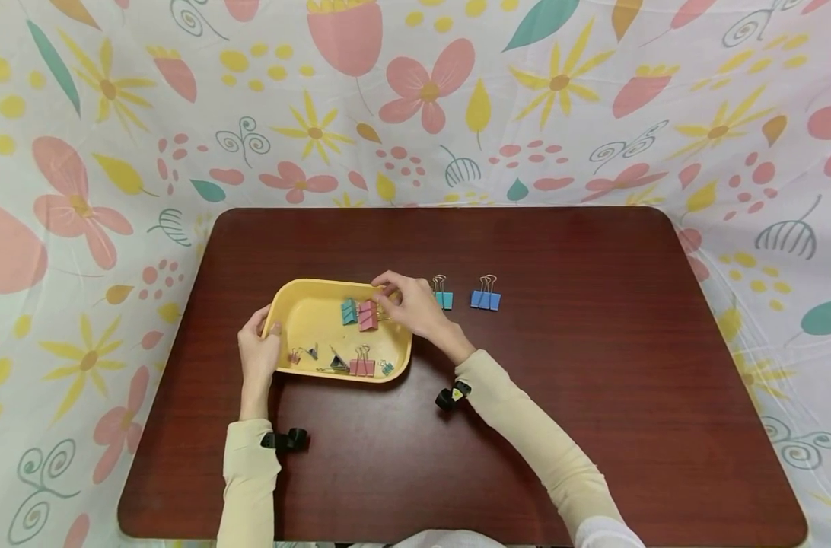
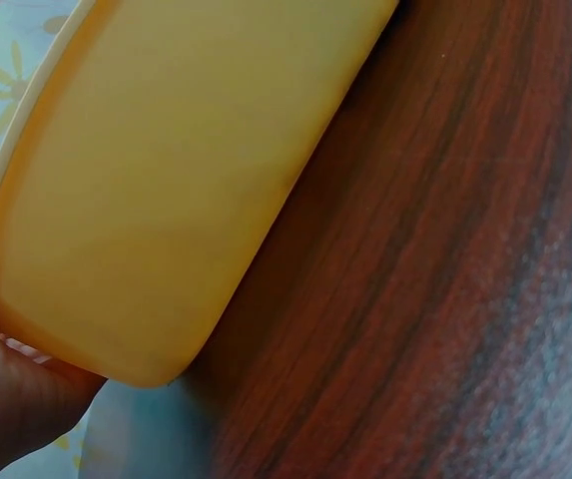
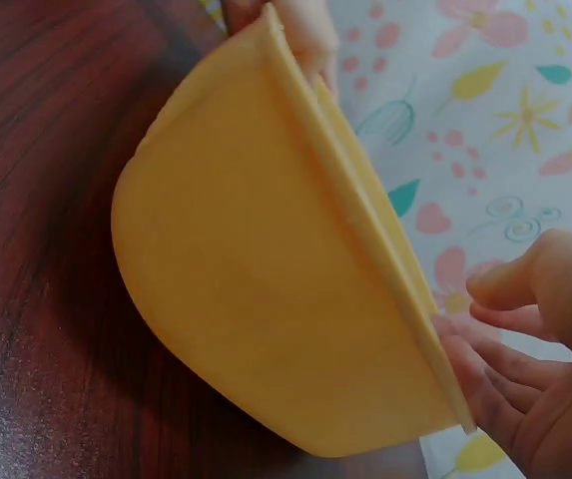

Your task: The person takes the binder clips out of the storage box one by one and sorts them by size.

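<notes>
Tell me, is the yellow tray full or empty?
Neither: the yellow tray holds a pink clip by its near edge, a teal clip and others, but plenty of bare bottom shows.

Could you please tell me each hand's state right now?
Left hand: holding the yellow tray.
Right hand: at the yellow tray's edge; grip cannot be told.

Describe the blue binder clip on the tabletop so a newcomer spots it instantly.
On the dark brown table, find the yellow tray. Right of it, beyond the person's right hand, is the blue clip, fully visible, unlike the neighbouring teal clip, partly behind the hand.
</notes>
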Motion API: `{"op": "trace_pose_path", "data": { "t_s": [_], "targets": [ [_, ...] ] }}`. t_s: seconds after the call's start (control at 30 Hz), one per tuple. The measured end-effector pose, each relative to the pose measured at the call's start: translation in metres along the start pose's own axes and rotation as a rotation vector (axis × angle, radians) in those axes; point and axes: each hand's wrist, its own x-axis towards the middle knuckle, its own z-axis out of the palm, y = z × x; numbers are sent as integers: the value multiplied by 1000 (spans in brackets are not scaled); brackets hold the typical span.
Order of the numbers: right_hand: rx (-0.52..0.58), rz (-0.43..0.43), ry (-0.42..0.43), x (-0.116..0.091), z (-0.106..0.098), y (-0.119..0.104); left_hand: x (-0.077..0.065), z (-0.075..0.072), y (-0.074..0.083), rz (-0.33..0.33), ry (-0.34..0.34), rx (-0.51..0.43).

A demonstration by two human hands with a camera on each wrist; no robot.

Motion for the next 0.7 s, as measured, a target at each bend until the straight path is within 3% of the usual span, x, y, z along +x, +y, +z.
{"op": "trace_pose_path", "data": {
  "t_s": [0.33,0.6,0.7],
  "targets": [
    [-232,68,-39,-2,11,-8,-1,2,2,2,0,-26],
    [-80,212,-27,-4,9,-7,-2,2,0,-10,1,-15],
    [-48,224,-9,-5,3,-8,-1,2,0,-6,11,-21]
  ]
}}
